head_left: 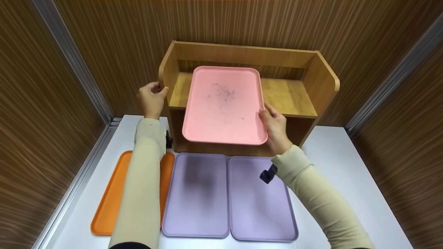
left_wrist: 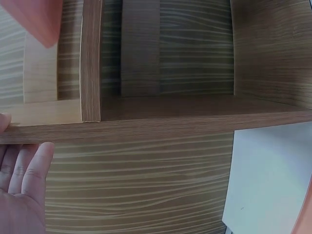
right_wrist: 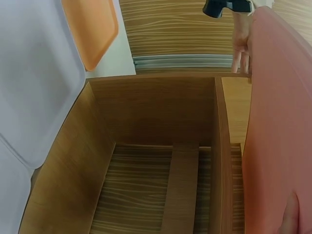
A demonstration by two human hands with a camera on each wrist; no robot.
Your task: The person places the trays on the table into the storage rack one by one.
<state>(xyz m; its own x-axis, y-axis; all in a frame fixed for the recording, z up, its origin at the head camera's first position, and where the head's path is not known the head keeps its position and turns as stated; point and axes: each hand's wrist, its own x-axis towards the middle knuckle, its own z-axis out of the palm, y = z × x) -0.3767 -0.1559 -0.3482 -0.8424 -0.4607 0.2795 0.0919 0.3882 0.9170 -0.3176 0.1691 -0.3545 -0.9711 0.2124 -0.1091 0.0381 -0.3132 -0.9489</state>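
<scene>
A pink tray [head_left: 225, 103] with dark scuffs on its face is held up in front of the wooden shelf [head_left: 290, 98]. My right hand [head_left: 275, 128] grips it by the lower right edge, thumb on the face. At the shelf's left side panel, my left hand [head_left: 152, 98] pinches the front edge. The left wrist view shows the fingers [left_wrist: 36, 170] on the panel's outer side and the thumb [left_wrist: 4, 122] across from them. Seen from the right wrist, the tray's underside [right_wrist: 278, 126] stands beside the shelf board [right_wrist: 223, 161].
On the white table [head_left: 332, 155] lie an orange tray [head_left: 110, 204], partly behind the left sleeve, and two lilac trays [head_left: 197, 207] side by side before the shelf. Wood-grain walls [head_left: 242, 20] enclose the back and both sides.
</scene>
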